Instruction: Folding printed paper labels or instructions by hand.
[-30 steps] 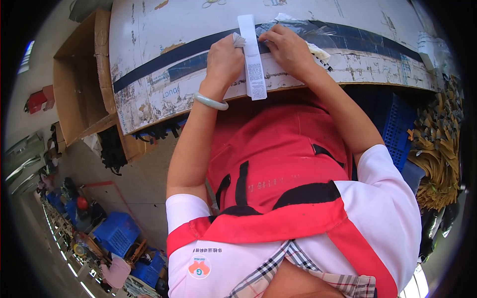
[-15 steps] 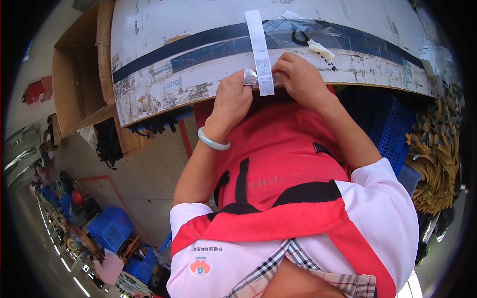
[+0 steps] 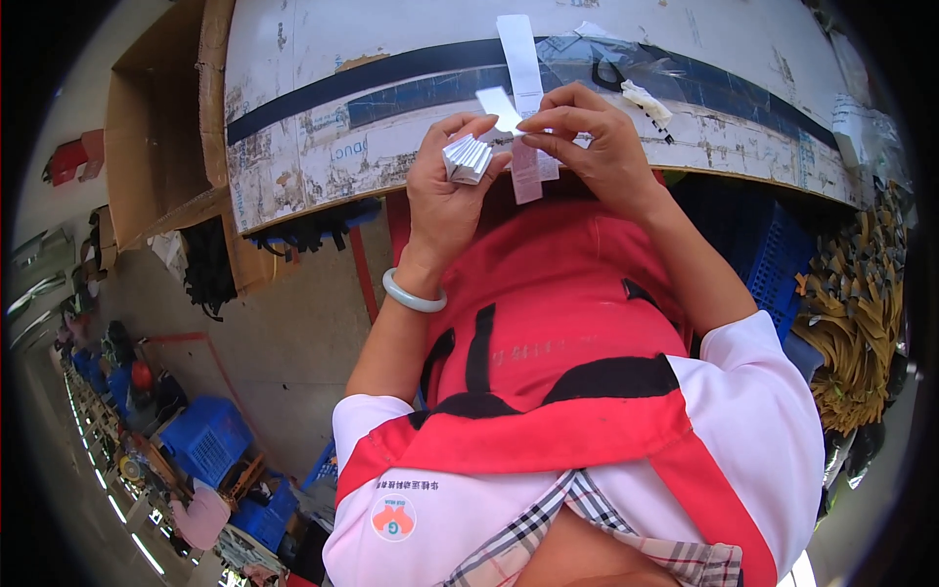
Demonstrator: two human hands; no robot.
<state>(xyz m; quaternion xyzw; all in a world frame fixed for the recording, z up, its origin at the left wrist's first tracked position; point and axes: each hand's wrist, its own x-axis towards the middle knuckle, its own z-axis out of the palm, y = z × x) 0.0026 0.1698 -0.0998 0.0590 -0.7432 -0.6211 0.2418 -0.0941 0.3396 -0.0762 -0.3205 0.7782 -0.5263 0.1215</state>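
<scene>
My left hand (image 3: 440, 201) is closed around a small bundle of folded white labels (image 3: 467, 160), whose edges fan out above the fingers. Thumb and forefinger of my right hand (image 3: 604, 142) pinch the end of a white label (image 3: 500, 108) that stands out between the two hands. Beneath them a long white paper strip (image 3: 521, 61) runs across the tabletop, its printed near end hanging past the table edge. Part of that strip is hidden behind the pinched label and my right fingers.
The worn white table (image 3: 293, 186) carries a dark band (image 3: 381, 75). Clear plastic and a crumpled white piece (image 3: 641, 98) lie right of the strip. An open cardboard box (image 3: 161, 147) stands left; a blue crate (image 3: 781, 254) and brown bundled pieces (image 3: 853, 323) are at right.
My left hand has turned, bringing the folded bundle's fanned edges into view. A white label now shows pinched in my right fingers, above the strip.
</scene>
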